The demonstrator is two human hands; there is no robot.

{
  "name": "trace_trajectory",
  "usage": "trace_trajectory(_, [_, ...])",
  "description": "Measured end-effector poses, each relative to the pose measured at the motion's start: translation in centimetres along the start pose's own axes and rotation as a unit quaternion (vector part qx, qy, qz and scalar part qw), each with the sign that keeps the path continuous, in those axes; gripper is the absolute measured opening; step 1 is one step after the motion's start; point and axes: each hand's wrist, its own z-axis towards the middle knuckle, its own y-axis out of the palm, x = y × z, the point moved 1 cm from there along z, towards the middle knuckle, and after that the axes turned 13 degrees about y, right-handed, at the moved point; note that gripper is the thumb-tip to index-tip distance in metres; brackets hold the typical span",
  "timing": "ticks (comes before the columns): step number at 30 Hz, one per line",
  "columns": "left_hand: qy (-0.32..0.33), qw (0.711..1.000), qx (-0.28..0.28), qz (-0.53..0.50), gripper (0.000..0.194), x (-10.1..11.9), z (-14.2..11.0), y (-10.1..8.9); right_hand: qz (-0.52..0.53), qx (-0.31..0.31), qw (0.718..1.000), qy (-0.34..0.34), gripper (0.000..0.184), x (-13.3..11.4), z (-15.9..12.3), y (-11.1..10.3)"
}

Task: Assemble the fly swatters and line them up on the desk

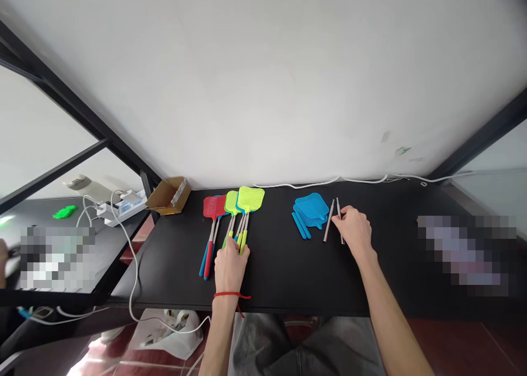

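Observation:
On the black table (280, 271), my left hand (229, 263) rests with its fingers closed round the yellow-green handle of a green fly swatter (250, 200). Beside it lie another green swatter (231, 202), a red one (214, 207) and blue-handled ones. My right hand (354, 229) pinches one of two thin metal rods (329, 220) lying right of a stack of blue swatter heads (312, 207). Two loose blue handles (300, 225) lie at the stack's left.
A small open cardboard box (169, 195) sits at the table's back left corner. A white cable (349, 179) runs along the wall. A second desk (74, 228) at left holds a white power strip (121, 206) and cords. A white bag (168, 332) lies on the floor.

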Motion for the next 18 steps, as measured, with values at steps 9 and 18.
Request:
trace_trajectory(9, [0.022, 1.000, 0.005, -0.010, 0.016, 0.8, -0.6, -0.6, 0.012, 0.013, 1.000, 0.010, 0.026, 0.2, 0.4, -0.2])
trace_trajectory(18, [0.174, 0.979, -0.034, -0.097, 0.024, 9.2, 1.3, 1.7, 0.059, 0.022, 0.998, 0.000, 0.024, 0.1, 0.5, -0.4])
